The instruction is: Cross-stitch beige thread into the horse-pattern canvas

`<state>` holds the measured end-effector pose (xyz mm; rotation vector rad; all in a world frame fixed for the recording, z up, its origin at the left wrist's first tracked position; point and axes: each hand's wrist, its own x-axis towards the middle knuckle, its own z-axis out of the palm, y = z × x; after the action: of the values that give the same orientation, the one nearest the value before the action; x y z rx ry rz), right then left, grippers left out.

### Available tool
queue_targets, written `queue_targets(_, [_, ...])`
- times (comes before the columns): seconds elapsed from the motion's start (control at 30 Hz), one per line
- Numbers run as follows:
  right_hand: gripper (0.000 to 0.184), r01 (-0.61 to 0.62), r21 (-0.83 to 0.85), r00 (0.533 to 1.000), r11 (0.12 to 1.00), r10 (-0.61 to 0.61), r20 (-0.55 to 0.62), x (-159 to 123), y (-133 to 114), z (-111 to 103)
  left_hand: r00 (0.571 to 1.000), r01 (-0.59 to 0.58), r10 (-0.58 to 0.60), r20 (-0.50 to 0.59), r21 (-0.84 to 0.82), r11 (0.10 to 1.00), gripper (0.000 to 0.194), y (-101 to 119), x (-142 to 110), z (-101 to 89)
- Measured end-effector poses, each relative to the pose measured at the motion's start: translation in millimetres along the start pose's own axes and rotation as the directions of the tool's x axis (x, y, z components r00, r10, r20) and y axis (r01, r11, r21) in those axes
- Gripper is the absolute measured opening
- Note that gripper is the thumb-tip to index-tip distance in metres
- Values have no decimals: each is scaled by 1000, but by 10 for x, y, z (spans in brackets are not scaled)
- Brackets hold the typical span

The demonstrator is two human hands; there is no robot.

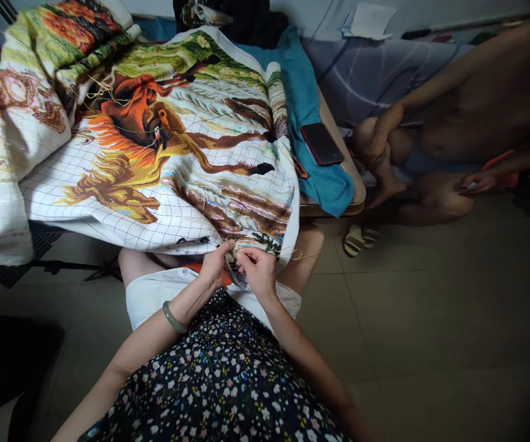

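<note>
"How are the hands held?"

"By the left hand, the embroidered cloth is gripped near its near right corner. The right hand is held just beside it, narrow, thumb and finger drawn together; what is pinched there cannot be made out. Pale thread is seen at the right of that hand."

"Where is the cloth, and which way is it turned?"

"It is spread over the table, its near edge hung past the table's near edge, above the lap. Its long axis is laid roughly left to right, its left part bunched and folded. The stitched horse's head is pointed toward the near left, its dark hooves to the right."

"What is set farther out?"

"A phone is laid on a teal cloth by the table's right edge, toward the near right corner, its long axis slanted from far left to near right. Beyond that edge, a person is seated, and sandals are placed on the floor."

"And the count?"

"One embroidered cloth, one teal cloth, one phone, one seated person and two sandals are counted. One bangle is worn on the left wrist."
</note>
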<state>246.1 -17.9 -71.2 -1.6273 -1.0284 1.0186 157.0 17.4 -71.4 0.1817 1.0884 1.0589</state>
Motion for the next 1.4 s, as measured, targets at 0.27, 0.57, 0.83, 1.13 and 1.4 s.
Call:
queue_targets(0.27, [20,-109,117,993,987,102,65,7,-77,-39,998,29,-28,58,-5,1000,24,-34,37,-64])
queue_targets(0.57, [19,-177,200,980,964,155,121,34,-52,-55,997,61,-61,41,-7,998,24,-9,-1,-37])
queue_targets(0.83, [19,-104,129,994,986,100,37,16,-5,3,999,50,-50,3,-17,999,24,2,-11,-15])
queue_targets(1.13, [19,81,0,995,997,-81,-66,-16,89,47,999,24,-24,-23,-17,1000,22,28,-24,37])
queue_targets(1.4, [17,111,-50,988,993,-116,-101,-4,101,66,1000,14,-14,-25,-18,1000,20,-1,18,30])
